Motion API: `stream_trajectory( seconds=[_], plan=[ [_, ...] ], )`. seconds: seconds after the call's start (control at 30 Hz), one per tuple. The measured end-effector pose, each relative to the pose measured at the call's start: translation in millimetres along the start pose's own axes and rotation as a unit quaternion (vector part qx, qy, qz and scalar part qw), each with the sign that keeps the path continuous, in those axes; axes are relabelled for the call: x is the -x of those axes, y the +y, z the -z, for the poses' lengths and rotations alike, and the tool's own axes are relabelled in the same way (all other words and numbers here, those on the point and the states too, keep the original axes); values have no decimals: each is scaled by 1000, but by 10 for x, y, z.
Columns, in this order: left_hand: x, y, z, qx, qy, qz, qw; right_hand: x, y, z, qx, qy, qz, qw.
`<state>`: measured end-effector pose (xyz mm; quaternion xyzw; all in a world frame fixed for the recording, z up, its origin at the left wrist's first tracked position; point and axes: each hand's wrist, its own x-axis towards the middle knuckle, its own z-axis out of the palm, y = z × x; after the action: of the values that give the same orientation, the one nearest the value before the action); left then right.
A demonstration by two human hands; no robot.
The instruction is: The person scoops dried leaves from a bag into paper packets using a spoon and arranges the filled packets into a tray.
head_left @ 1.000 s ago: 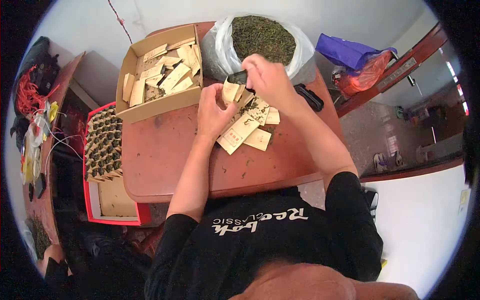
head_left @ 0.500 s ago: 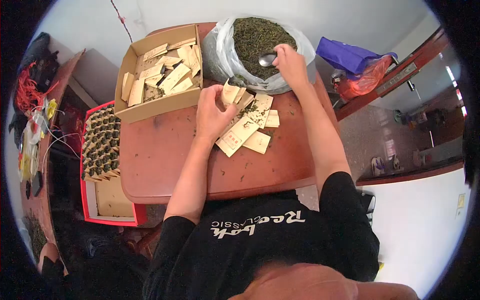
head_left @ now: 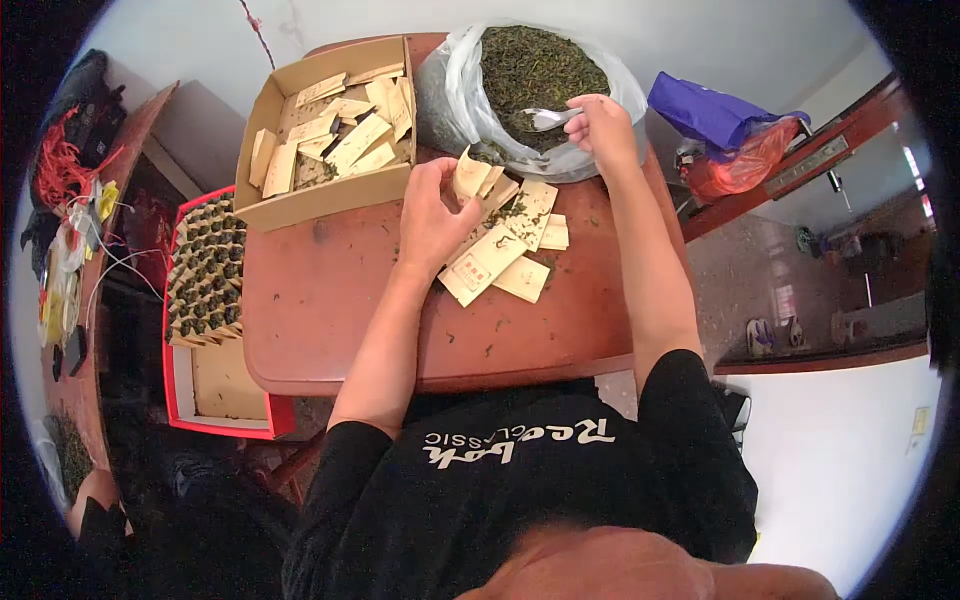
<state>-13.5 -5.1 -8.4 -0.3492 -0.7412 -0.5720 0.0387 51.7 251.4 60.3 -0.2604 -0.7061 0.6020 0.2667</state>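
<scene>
The left hand [head_left: 430, 218] holds a paper packet [head_left: 469, 177], the right hand [head_left: 606, 132] a spoon [head_left: 549, 119] at dried leaves [head_left: 540, 75].

Pale, plain wall [head_left: 700, 40] spans 12 o'clock; thin reddish cord [head_left: 257, 35] hangs against it at 11. Centre: red-brown counter [head_left: 310, 290], smooth top, rounded corners. Second piece of wooden furniture [head_left: 85, 400], narrow in view, runs along the 9 o'clock side; area between the two dark, detail lost. At 2 o'clock: door edge [head_left: 835, 155] in red-brown wood, metal lock plate fitted. Grey-brown floor [head_left: 725, 255] at 3, glossy, shoes [head_left: 762, 335] resting on it. White surface [head_left: 840, 460] at 4, bordered above by red-brown trim [head_left: 830, 367]. Bright light strip near 2:30.
</scene>
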Motion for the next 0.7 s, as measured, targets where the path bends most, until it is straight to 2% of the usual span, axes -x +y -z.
stream_trajectory(
  seconds=[0.17, 0.27, 0.3, 0.37, 0.43, 0.53, 0.7],
  plan=[
    [4, -18, -2, -1, 0, -3, 1000, 257, -267, -39, -65, -69, 0, 996],
    [5, -23, -3, 5, 0, 0, 1000, 476, -382, -209, -34, -93, 24, 995],
    [13, -23, -7, 10, -2, 7, 1000, 544, -396, -287, 8, -90, 46, 995],
    [12, -24, -5, 18, -5, 18, 1000, 754, -409, -444, 75, -99, 150, 981],
    [10, -6, 9, 22, -5, 23, 999, 903, -423, -507, 151, -106, 248, 951],
    [7, 0, 15, 35, -4, 27, 999, 1019, -548, -549, 229, -64, 374, 896],
    [-5, -119, -55, 67, -1, 15, 998, 1058, -573, -478, 295, -88, 447, 840]
  ],
)
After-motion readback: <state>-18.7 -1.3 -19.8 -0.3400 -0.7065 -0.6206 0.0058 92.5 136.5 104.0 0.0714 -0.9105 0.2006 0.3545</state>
